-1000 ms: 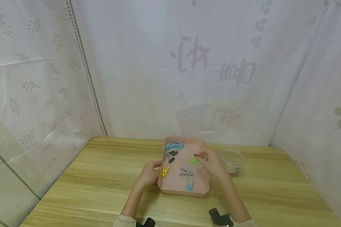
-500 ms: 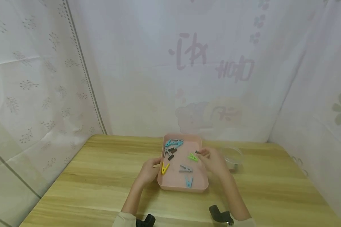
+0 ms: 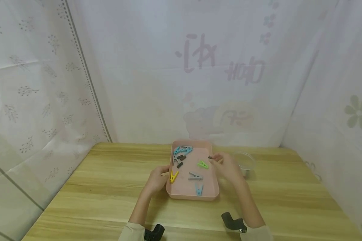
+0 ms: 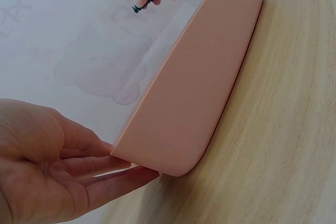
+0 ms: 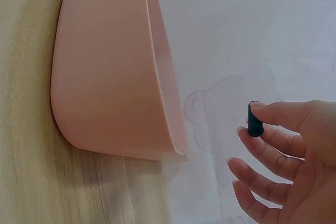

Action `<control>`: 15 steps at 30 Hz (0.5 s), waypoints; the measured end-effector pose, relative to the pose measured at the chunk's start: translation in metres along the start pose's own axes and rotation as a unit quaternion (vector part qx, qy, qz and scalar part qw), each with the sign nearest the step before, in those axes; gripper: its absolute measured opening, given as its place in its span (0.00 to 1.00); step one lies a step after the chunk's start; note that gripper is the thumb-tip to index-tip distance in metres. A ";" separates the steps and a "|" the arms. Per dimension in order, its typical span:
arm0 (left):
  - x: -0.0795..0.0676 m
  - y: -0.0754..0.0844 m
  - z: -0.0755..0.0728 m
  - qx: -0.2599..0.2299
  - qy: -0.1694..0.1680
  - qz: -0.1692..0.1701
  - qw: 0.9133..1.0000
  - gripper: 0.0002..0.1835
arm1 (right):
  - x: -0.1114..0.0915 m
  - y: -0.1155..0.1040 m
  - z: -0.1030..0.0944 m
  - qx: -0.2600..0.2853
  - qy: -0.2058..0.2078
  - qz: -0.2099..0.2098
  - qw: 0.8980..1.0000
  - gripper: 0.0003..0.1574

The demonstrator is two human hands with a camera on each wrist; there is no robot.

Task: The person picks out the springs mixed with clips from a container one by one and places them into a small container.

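A pink tray (image 3: 193,197) stands on the wooden table. My left hand (image 3: 157,180) is at its left side; in the left wrist view its extended fingertips (image 4: 144,176) touch the outer wall near a corner. Between thumb and forefinger, my right hand (image 3: 227,169) pinches a small dark ribbed cylindrical piece (image 5: 255,120), held over the tray's right rim in the head view. Inside the tray lie a green clothespin (image 3: 203,164), a yellow clothespin (image 3: 173,176), a grey clothespin (image 3: 195,177), a light blue clothespin (image 3: 199,190), and more blue clothespins (image 3: 185,151) at the back left.
Small dark pieces (image 3: 180,165) lie beside another grey clothespin (image 3: 175,159) at the tray's left. A clear round container (image 3: 245,161) stands right of the tray, partly behind my right hand. A pale printed curtain (image 3: 157,100) hangs behind the table (image 3: 108,187).
My right hand has lifted the dark piece away from the green clothespin, toward the tray's right rim. The left hand stays at the tray's left side. The head view has shifted slightly.
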State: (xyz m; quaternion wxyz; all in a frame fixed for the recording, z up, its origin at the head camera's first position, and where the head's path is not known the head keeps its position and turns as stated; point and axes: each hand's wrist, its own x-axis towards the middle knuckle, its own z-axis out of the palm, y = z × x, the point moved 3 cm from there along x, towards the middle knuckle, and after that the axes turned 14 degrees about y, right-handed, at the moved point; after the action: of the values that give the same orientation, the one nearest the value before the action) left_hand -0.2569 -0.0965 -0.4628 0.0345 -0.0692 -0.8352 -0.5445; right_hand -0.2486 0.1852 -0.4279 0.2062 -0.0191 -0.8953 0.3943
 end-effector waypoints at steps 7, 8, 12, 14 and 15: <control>0.001 0.000 -0.001 0.012 0.004 0.003 1.000 0.26 | 0.002 0.001 -0.003 -0.011 0.002 0.006 1.000 0.16; 0.002 0.000 -0.001 0.014 0.004 0.004 1.000 0.26 | 0.002 0.000 -0.003 -0.013 0.001 0.007 1.000 0.16; 0.002 -0.001 0.000 0.010 0.002 0.002 1.000 0.26 | 0.000 -0.001 -0.007 -0.021 0.001 0.011 1.000 0.17; 0.002 -0.001 0.000 0.004 -0.001 -0.003 1.000 0.26 | 0.000 -0.002 -0.009 -0.025 0.004 0.009 1.000 0.18; 0.002 -0.001 0.000 0.001 -0.001 -0.005 1.000 0.26 | 0.000 -0.002 -0.010 -0.026 0.005 0.009 1.000 0.18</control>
State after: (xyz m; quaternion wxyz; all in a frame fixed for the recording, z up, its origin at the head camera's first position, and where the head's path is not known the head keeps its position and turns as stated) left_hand -0.2586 -0.0970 -0.4632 0.0314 -0.0657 -0.8363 -0.5435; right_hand -0.2444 0.1901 -0.4204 0.2066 -0.0347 -0.9039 0.3730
